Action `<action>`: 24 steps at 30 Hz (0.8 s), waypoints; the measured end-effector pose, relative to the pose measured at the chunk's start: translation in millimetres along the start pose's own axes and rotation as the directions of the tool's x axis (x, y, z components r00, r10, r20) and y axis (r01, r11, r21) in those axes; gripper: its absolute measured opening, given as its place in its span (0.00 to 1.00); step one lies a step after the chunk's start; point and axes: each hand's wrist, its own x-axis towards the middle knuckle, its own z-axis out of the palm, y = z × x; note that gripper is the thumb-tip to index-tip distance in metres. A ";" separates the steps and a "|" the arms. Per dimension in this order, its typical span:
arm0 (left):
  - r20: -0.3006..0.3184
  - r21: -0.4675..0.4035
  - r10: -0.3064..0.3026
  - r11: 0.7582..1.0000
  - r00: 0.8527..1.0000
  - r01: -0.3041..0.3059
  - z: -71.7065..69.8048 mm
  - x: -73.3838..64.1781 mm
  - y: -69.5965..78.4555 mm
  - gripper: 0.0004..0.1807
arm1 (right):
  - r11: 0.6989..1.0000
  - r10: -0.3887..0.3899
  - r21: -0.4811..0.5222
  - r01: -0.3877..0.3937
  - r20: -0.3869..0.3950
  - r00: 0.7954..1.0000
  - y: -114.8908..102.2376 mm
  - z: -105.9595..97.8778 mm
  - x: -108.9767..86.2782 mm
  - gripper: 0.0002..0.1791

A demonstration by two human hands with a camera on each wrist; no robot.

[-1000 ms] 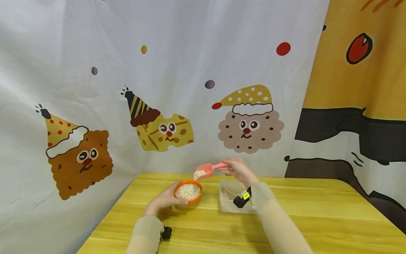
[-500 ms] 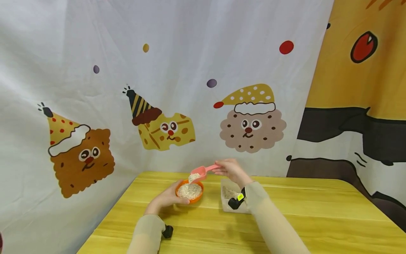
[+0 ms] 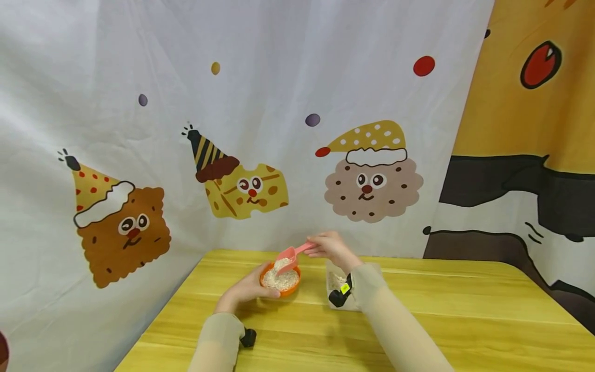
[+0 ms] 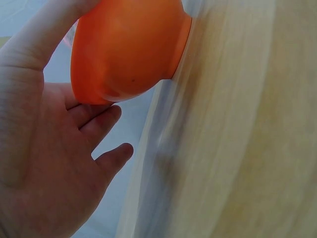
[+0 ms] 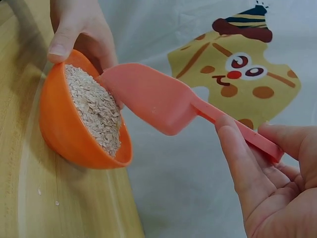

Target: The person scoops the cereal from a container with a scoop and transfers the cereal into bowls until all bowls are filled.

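An orange bowl (image 5: 64,129) of pale rolled oats (image 5: 94,111) is on the wooden table. My left hand (image 3: 251,287) holds it at the left, thumb on the near rim and fingers around the far side. In the left wrist view, the smooth orange bowl (image 4: 129,44) has its base right at the tabletop. My right hand (image 3: 332,249) pinches the handle of a pink scoop (image 5: 153,99) between thumb and fingers. The scoop tilts down to the left, its lip over the bowl and close to the oats. Flakes lie at its front in the head view.
Right of the bowl stands a whitish, translucent box (image 3: 353,304) with more oats (image 3: 338,280) inside, partly covered by my right wrist. Behind the table (image 3: 465,294) hangs a white curtain (image 3: 260,77) printed with cartoon snacks. A few flakes lie on the table near the bowl.
My right hand has brought the scoop left and down, from right of the bowl to over it, and tipped its lip lower. My left hand keeps holding the bowl.
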 end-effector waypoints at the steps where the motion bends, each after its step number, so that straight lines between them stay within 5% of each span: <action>1: 0.000 0.003 0.003 1.000 1.000 -0.003 -0.1 0.4 -0.3 0.59 | 1.000 0.001 -0.014 -0.001 -0.004 1.000 -1.2 1.6 0.3 0.16; 24: 0.005 -0.036 0.025 0.999 1.000 -0.025 0.2 0.5 -0.6 0.57 | 0.968 -0.076 -0.241 0.063 -0.044 0.996 -31.6 11.4 -1.0 0.12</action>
